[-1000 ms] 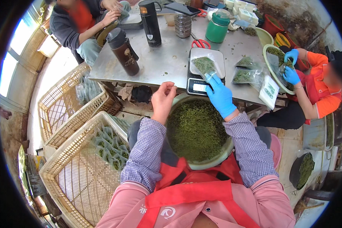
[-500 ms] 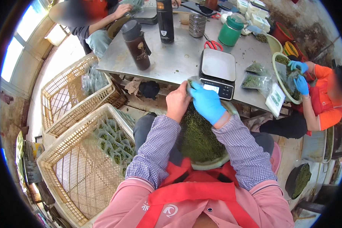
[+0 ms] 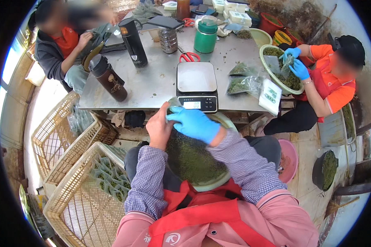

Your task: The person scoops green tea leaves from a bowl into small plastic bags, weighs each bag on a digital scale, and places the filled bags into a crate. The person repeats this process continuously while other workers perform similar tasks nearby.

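Observation:
My bare left hand [image 3: 158,128] and my blue-gloved right hand [image 3: 198,124] are closed together on a small clear plastic bag [image 3: 174,101], whose upper end shows above the fingers. Its contents are mostly hidden. Below the hands, between my knees, a pale basin [image 3: 223,181] holds loose green dried herb [image 3: 196,158]. Just beyond my right hand, at the table's near edge, stands a digital scale [image 3: 196,77] with a lit display and a bare white pan.
Filled bags stand in a plastic crate [image 3: 66,197] at left; another crate [image 3: 49,140] lies behind it. The metal table [image 3: 156,88] carries bottles, red scissors [image 3: 189,57], a green jar [image 3: 205,37] and bags [image 3: 240,84]. Co-workers sit far left and right.
The view has turned, so the table and scale appear further left. My hands stay together on the bag at the table edge. The co-worker at left shows more fully.

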Available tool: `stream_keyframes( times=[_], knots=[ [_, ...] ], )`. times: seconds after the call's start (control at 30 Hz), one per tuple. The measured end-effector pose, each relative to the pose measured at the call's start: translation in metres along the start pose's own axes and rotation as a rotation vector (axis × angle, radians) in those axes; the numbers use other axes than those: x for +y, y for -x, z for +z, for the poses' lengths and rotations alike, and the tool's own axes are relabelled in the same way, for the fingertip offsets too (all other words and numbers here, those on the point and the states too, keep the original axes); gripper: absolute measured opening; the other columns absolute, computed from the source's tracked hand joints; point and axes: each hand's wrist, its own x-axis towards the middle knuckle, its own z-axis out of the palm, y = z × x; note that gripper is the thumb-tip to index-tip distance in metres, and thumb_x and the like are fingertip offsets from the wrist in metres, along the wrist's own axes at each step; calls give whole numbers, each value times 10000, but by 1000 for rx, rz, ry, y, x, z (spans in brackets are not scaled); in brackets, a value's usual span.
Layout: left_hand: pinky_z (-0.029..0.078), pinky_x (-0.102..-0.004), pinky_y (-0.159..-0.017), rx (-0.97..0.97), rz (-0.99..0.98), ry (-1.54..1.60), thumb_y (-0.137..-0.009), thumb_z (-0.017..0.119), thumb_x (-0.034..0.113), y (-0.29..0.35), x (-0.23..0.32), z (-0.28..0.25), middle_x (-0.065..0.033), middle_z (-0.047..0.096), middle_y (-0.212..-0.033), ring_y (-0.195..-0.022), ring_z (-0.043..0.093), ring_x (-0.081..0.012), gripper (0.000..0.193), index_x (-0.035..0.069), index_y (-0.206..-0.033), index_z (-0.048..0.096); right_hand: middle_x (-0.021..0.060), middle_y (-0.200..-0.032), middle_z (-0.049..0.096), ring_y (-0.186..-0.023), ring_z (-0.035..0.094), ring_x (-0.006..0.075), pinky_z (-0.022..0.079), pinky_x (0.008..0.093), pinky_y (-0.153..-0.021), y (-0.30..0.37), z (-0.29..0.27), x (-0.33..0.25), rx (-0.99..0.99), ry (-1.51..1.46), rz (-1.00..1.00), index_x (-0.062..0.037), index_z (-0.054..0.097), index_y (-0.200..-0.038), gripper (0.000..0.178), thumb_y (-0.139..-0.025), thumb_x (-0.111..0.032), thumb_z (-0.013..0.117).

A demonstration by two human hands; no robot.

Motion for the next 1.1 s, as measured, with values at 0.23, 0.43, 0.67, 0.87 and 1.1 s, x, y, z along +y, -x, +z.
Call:
stream_keyframes(
  times=[0.23,0.43,0.67,0.87,1.1],
  knots=[
    [475,-340,-867,11,-506,379,-756,732,412,-8,-5,9,-171,654,-1095,-995,646,-265,598,89,-1222,544,259,-1145,575,-1048,562,388,439,436,-915,32,-138,124,568,263,460,-65,652,-1096,331,-837,-240,544],
    [485,-301,-820,-13,-581,731,-793,723,356,-7,-17,11,-152,655,-1060,-945,624,-194,601,26,-1253,522,194,-947,659,-887,622,394,489,442,-788,20,-152,237,312,461,611,-72,670,-1034,305,-822,-208,498],
    [522,-262,-660,37,-694,1185,-938,555,293,4,-16,-27,-118,610,-1076,-833,626,-170,436,-55,-1200,523,195,-1144,601,-1035,562,353,420,442,-905,-7,-63,82,652,410,202,-48,575,-1222,410,-816,-91,530],
    [473,-338,-869,492,-629,567,-943,530,353,76,-84,-139,-141,609,-1115,-983,582,-220,459,-43,-1173,556,201,-1224,560,-1089,535,340,414,402,-917,39,-20,41,378,210,159,-50,565,-1239,453,-792,-5,511],
    [448,-429,-970,533,-1179,-105,-942,451,474,231,-190,-269,-206,587,-1198,-1080,589,-335,585,48,-1344,448,120,-1204,607,-1065,589,188,445,296,-948,117,-1,32,271,-456,430,6,574,-1222,310,-926,-29,487]
  ],
)
